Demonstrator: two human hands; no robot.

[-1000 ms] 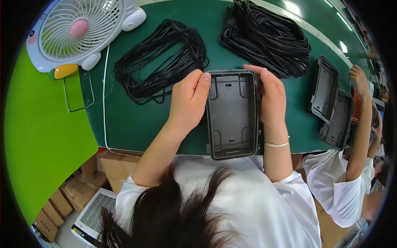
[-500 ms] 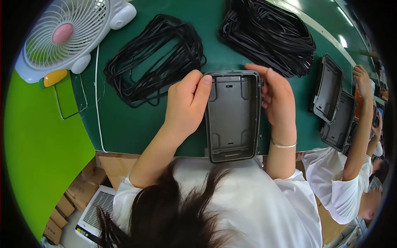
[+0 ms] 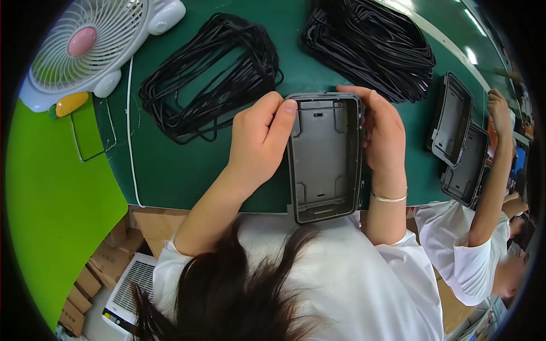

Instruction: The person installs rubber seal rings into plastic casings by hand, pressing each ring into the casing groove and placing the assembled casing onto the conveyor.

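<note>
A dark grey plastic case half (image 3: 325,153), shaped like a shallow rectangular tray with a grooved rim, stands lengthwise at the table's front edge, its hollow side facing me. My left hand (image 3: 259,139) grips its upper left corner, thumb on the rim and fingers hidden behind. Around the upper right side curls my right hand (image 3: 387,131), with the index finger reaching over the top corner; its other fingertips are mostly hidden. Just beyond my left hand lies a loose bundle of thin black rubber-like loops (image 3: 267,62). A thicker pile of black loops (image 3: 369,51) is behind my right hand.
Two more grey case halves (image 3: 452,122) overlap on the green table (image 3: 170,176) at the right. A white fan (image 3: 85,45) stands at the far left beside a white cable (image 3: 131,136). A co-worker's arm (image 3: 489,182) reaches in from the right.
The case half sits slightly farther right and is turned a little. My right-hand fingers have closed in against its upper right side. My left hand keeps its grip.
</note>
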